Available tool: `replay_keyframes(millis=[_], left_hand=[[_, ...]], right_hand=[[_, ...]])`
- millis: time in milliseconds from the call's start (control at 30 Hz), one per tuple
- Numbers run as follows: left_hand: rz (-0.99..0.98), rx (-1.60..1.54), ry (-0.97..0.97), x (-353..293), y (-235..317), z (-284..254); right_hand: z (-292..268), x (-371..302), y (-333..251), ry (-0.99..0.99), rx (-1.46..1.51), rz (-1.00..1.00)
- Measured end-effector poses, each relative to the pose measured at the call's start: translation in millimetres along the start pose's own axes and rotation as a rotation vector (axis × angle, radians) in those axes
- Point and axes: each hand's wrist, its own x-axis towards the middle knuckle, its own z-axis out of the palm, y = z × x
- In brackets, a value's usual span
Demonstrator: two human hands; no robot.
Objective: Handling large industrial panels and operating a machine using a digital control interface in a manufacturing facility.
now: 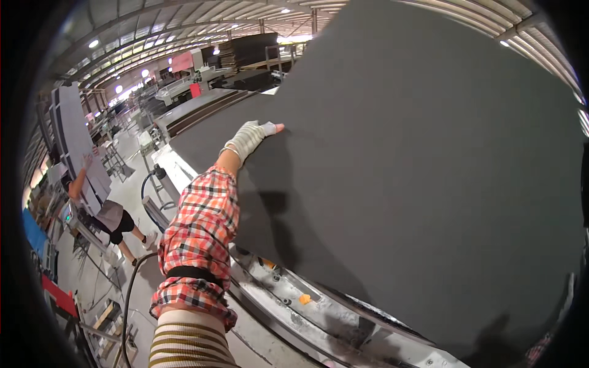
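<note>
A large dark grey panel (417, 153) fills the middle and right of the view, rising toward the roof. My left hand (253, 138), in a pale striped glove with bare fingertips, rests against the panel's left part with a finger stretched out; its other fingers are mostly out of sight. A checked sleeve with a black band covers that arm. At the far right rim, a pale, blurred shape by the panel's edge appears to be my right hand (569, 297), above a bit of checked sleeve. Its fingers cannot be made out.
Below the panel runs a dusty white machine bed (331, 313) with an orange piece (305, 299) on it. A black hose (130, 294) hangs at the left. Further left, another person (113, 214) handles tall pale boards (76, 122). Machinery and stacked sheets (251, 49) stand behind.
</note>
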Motion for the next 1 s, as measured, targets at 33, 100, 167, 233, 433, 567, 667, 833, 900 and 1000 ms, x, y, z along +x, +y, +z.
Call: replay_keyframes(millis=[33, 100, 167, 233, 433, 567, 667, 833, 900, 1000], left_hand=[[0.012, -0.002, -0.005, 7.5, -1.2, 7.6], [0.066, 0.241, 0.031, 30.1, -11.0, 26.5], [0.044, 0.453, -0.120, 33.9, 12.6, 55.7], [-0.005, 0.527, -0.216, 49.2, 11.2, 89.9], [0.192, 0.985, -0.544, 99.8, -116.4, 104.1], [-0.272, 0.536, -0.098, 90.7, -183.7, 130.7], [-0.197, 0.320, -0.274, 125.6, -252.3, 186.6], [-0.125, 0.696, -0.010, 118.3, -241.1, 131.1], [-0.199, 0.638, -0.209, 112.6, -239.0, 136.8], [-0.207, 0.692, -0.151, 123.3, -255.1, 125.7]], right_hand=[[11.5, 10.9, 6.4, -0.058, 0.044, 0.013], [27.7, 41.8, 17.0, -0.161, 0.060, 0.052], [34.8, 81.3, 28.1, -0.232, -0.156, 0.153], [45.3, 109.6, 52.1, -0.211, -0.345, 0.248], [14.0, 111.7, 225.8, -0.033, -1.171, 0.406], [-41.7, 113.6, 318.3, -0.126, -1.268, 0.652], [-223.0, 146.4, 348.4, -0.571, -2.093, 0.012], [-32.7, 110.4, 322.1, 0.010, -1.381, 0.595], [-43.1, 72.5, 306.2, 0.050, -1.189, 0.524], [52.8, 38.7, 264.5, 0.183, -1.295, 0.087]])
